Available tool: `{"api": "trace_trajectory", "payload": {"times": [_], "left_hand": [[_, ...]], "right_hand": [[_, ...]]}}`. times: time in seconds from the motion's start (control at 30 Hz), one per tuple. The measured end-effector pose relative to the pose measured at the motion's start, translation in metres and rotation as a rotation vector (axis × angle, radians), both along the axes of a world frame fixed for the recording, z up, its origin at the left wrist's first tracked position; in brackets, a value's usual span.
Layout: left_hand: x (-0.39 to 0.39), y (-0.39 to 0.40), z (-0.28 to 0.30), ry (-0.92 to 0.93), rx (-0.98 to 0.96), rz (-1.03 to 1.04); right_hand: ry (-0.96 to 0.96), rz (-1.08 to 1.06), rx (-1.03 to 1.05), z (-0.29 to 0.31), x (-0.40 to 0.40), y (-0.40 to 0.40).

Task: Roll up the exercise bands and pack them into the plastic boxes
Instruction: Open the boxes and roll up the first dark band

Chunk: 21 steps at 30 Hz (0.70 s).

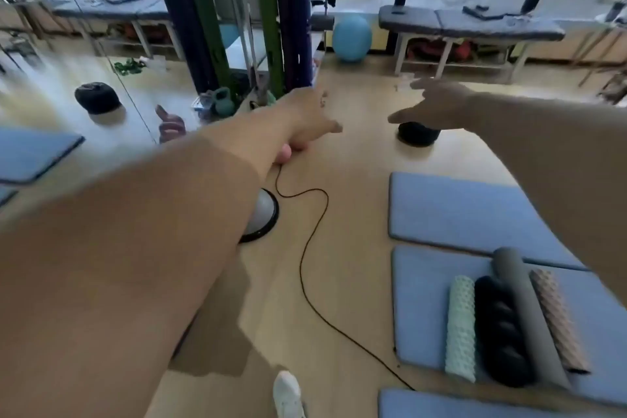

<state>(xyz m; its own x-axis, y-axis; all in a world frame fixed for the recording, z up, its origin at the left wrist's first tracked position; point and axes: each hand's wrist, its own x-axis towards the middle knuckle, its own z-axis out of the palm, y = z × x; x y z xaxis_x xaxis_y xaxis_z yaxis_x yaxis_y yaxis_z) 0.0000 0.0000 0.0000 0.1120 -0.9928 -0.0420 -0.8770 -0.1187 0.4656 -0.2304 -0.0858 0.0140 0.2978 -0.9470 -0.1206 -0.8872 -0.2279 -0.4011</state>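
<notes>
Both my arms stretch forward over the wooden floor. My left hand is blurred, its thumb pointing right, and it holds nothing that I can see. My right hand reaches left with fingers and thumb spread and is also empty. A faint clear shape shows by its fingertips, too blurred to identify. A heap of green exercise bands lies on the floor far to the left, with a pale clear container beside it. Both are well beyond my hands.
A rack of upright rolled mats stands ahead. Black domes, a grey balance dome and a black cable lie on the floor. Blue mats carry foam rollers at right. Treatment benches line the windows.
</notes>
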Motion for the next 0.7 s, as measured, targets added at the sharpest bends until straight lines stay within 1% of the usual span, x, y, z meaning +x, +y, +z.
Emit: {"api": "trace_trajectory", "payload": {"times": [0.07, 0.13, 0.2, 0.27, 0.37, 0.5, 0.7], "left_hand": [[0.016, -0.022, -0.036, -0.013, 0.049, -0.023], [0.035, -0.046, -0.074, -0.034, 0.111, -0.037], [0.054, -0.073, -0.110, -0.017, 0.196, -0.039], [0.074, -0.099, -0.144, -0.007, 0.232, -0.033], [0.095, -0.130, -0.191, 0.105, 0.347, 0.013], [0.114, -0.170, -0.236, 0.143, 0.460, -0.013], [0.108, -0.259, -0.276, 0.183, 0.595, -0.043]], "right_hand": [[0.033, 0.002, 0.030, -0.037, 0.019, -0.024], [0.054, -0.008, 0.152, -0.085, 0.039, -0.049], [0.005, -0.046, 0.270, -0.131, 0.064, -0.074], [-0.017, -0.068, 0.339, -0.171, 0.086, -0.095], [0.023, -0.109, 0.436, -0.226, 0.108, -0.115], [0.005, -0.161, 0.567, -0.271, 0.121, -0.142], [-0.010, -0.202, 0.697, -0.309, 0.119, -0.214]]}}
